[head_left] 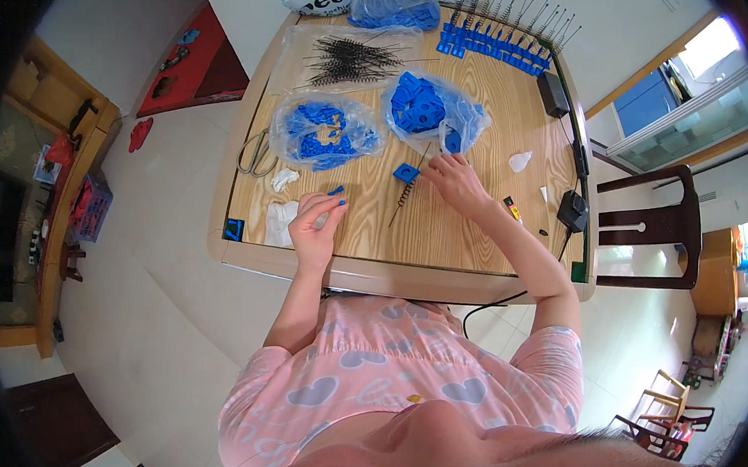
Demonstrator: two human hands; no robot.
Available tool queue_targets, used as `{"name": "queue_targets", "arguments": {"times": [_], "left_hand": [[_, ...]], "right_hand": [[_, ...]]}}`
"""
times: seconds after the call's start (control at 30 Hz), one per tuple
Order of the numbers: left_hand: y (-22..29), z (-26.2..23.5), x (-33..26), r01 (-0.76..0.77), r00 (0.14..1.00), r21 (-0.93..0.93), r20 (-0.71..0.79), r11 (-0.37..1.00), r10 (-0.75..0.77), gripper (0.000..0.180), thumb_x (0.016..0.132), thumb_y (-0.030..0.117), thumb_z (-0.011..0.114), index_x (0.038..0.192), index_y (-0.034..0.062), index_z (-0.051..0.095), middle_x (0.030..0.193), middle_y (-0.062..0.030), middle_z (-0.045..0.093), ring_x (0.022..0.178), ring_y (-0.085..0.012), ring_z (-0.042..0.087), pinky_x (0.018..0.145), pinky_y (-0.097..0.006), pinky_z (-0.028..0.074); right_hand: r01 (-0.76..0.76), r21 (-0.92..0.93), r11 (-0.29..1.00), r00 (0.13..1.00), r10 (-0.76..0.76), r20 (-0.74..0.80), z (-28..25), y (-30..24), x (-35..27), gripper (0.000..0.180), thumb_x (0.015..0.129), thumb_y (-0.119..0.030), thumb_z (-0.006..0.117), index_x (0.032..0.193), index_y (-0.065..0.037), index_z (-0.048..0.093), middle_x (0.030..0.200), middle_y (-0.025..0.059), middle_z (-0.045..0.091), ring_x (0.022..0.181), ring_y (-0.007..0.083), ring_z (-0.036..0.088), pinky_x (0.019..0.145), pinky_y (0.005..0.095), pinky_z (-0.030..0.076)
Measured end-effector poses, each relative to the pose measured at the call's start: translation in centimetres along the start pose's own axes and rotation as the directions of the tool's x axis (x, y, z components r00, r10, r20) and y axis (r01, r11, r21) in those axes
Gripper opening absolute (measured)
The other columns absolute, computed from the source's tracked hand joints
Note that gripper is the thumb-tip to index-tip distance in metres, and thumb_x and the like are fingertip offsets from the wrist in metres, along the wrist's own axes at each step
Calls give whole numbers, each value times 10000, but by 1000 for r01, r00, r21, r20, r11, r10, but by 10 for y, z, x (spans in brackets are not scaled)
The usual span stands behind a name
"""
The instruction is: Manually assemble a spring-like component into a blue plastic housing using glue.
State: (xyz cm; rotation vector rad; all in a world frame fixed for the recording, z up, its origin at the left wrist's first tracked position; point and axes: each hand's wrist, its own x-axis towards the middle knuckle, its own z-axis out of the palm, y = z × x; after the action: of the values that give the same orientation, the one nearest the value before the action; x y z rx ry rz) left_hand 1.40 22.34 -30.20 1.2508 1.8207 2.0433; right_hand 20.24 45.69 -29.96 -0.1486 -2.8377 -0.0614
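My left hand (315,228) is near the front edge of the table, its fingers pinched on a small blue plastic piece (342,203). Just beyond those fingertips is another small blue piece (335,190). Bent fingers of my right hand (458,187) point down beside a square blue plastic block (405,172). A thin dark rod with a coil spring (402,196) runs slantwise at this block, its far end close to the right fingertips. Those fingertips also meet the lower edge of a clear bag (475,123) of blue blocks; their grip is unclear.
A second clear bag (281,136) holds small blue parts, with scissors (254,155) to its left. Black springs (351,61) lie piled on plastic sheeting. Blue blocks with upright spring rods (500,46) form a row at back right. A black adapter (572,211) and cable lie at right.
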Motion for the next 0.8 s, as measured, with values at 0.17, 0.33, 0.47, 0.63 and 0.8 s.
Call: {"name": "queue_targets", "arguments": {"times": [0.17, 0.33, 0.47, 0.63, 0.8], "left_hand": [[2, 3, -1, -9, 1000, 1, 0, 1000, 9, 133, 716, -49, 725, 833, 5, 694, 826, -74, 673, 852, -210, 582, 790, -308, 456], [6, 4, 0, -6, 1000, 4, 5, 1000, 6, 127, 720, -52, 720, 828, 8, 691, 834, -66, 680, 849, -209, 580, 787, -309, 455], [7, 3, 0, -10, 1000, 15, 4, 1000, 10, 130, 721, -55, 718, 829, 13, 693, 834, -65, 682, 849, -206, 581, 790, -307, 454], [4, 9, 1, -26, 999, 19, 27, 999, 26, 155, 712, -58, 719, 842, 25, 702, 847, -65, 681, 860, -206, 584, 797, -306, 453], [5, 15, 1, -13, 999, -13, 33, 1000, 13, 157, 706, -57, 721, 838, 26, 703, 854, -65, 680, 875, -209, 587, 816, -312, 454]], "right_hand": [[-61, -27, 998, 998, 61, -4, 13, 5, 11, 253, 745, -103, 590, 999, -105, 594, 913, 50, 515, 939, 215, 520, 833, 351, 390], [18, 48, 999, 1000, -18, 3, 7, 9, 14, 212, 722, -84, 605, 933, -105, 596, 883, 55, 512, 915, 219, 530, 821, 344, 396], [86, 93, 992, 996, -88, 8, -19, 11, 7, 219, 715, -53, 618, 928, -99, 593, 910, 55, 529, 925, 230, 536, 826, 354, 406], [-73, 415, 907, 921, 221, -321, -59, -17, 10, 164, 809, -10, 612, 966, -52, 598, 925, 77, 605, 870, 265, 582, 797, 356, 453], [-134, 838, 529, 828, 525, -199, -73, -93, 39, 72, 907, -6, 519, 954, -7, 573, 942, 99, 632, 876, 217, 610, 825, 330, 467]]}}
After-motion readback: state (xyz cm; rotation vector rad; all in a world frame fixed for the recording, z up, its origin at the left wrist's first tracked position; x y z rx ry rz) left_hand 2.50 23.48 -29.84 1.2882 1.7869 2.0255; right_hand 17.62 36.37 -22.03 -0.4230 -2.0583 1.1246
